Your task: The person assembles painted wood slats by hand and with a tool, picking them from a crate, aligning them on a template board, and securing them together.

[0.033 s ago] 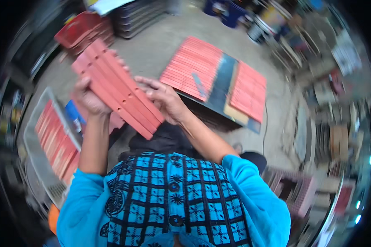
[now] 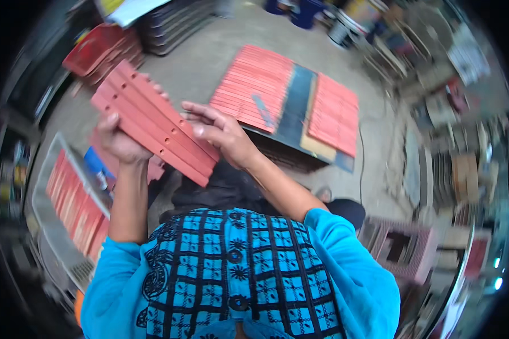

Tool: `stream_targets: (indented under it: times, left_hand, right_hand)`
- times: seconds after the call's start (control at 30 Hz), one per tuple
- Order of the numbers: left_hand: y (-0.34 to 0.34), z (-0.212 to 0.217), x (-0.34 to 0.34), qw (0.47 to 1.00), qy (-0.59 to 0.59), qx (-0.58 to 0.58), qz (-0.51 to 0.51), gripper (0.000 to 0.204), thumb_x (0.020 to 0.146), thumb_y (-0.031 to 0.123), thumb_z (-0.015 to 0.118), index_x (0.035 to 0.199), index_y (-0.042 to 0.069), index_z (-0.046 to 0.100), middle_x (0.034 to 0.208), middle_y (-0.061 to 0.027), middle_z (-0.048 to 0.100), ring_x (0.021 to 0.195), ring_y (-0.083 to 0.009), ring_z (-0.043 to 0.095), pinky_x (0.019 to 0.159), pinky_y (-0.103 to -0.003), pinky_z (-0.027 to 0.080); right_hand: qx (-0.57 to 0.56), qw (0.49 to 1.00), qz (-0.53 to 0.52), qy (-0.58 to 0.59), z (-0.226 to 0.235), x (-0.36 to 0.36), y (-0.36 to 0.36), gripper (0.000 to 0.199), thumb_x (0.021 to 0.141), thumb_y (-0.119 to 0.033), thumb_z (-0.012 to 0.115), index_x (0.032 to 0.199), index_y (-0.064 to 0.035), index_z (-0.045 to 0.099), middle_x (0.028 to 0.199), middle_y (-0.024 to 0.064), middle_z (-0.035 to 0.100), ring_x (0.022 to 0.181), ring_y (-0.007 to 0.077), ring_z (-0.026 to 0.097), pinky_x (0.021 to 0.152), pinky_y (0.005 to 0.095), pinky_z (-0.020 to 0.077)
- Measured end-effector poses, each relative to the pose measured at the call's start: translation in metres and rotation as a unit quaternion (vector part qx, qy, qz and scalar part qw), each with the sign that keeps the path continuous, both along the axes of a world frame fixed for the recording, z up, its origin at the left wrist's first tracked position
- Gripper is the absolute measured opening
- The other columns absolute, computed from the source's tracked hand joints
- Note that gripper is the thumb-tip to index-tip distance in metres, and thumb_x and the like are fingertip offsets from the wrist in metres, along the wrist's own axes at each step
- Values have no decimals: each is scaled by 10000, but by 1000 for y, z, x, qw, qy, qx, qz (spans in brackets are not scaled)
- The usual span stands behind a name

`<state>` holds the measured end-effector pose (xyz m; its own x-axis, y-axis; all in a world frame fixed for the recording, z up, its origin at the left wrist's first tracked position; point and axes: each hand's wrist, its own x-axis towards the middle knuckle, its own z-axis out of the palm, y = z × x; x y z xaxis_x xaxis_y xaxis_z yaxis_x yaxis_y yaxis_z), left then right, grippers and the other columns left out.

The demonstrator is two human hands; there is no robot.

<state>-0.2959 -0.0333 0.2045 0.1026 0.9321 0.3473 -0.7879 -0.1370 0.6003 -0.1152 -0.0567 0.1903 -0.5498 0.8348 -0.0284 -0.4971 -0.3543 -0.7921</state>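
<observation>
My left hand (image 2: 123, 141) is wrapped round a bundle of red slats (image 2: 152, 124) with small round holes, its fingertips showing at the far edge. The slats lie side by side and slant from upper left to lower right above my lap. Beside their right edge is my right hand (image 2: 225, 135), its fingers stretched toward the slats and apart. Whether a fingertip touches them I cannot tell. More red slats (image 2: 240, 76) lie in rows on a dark low table (image 2: 300, 104) ahead, with a flat grey strip (image 2: 263, 113) on top. A second red group (image 2: 333, 113) lies to its right.
At my left stands a pale plastic crate (image 2: 42, 212) holding red slats. Red stacked tubs (image 2: 99, 53) and dark stacked trays (image 2: 172, 28) are at the far left. Buckets (image 2: 345, 31) stand at the back. A pinkish frame-like piece (image 2: 398, 246) is at the right.
The slats and both hands sit slightly further left in the picture. The right hand's fingers look a little more raised and spread. The left hand keeps its hold.
</observation>
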Motion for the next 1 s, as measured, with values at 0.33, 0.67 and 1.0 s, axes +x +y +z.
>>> stream_targets:
  times: [0.33, 0.67, 1.0]
  left_hand:
    - [-40, -56, 201, 992, 68, -82, -73, 586, 681, 283, 485, 1175, -13, 376, 1065, -169, 494, 1013, -266, 485, 904, -380, 363]
    - [-25, -173, 251, 817, 563, 107, -55, 803, 696, 153, 568, 1351, -11, 132, 1321, -262, 272, 1232, -361, 280, 1029, -376, 217]
    - [-12, -212, 312, 622, 714, 320, -30, 808, 726, 271, 557, 1342, -30, 130, 1382, -225, 180, 1302, -338, 142, 1053, -443, 136]
  right_hand:
    - [293, 736, -298, -533, -21, 134, -82, 828, 563, -176, 751, 1249, 20, 329, 1072, 203, 471, 1003, 328, 474, 900, 372, 374]
    - [258, 517, -218, -786, -117, 332, -102, 715, 513, -47, 709, 1170, -63, 426, 1078, 148, 495, 994, 336, 470, 877, 406, 387]
    - [269, 474, -198, -814, -168, 372, -83, 866, 481, -148, 787, 1246, -83, 385, 1160, 136, 467, 1089, 309, 433, 908, 413, 360]
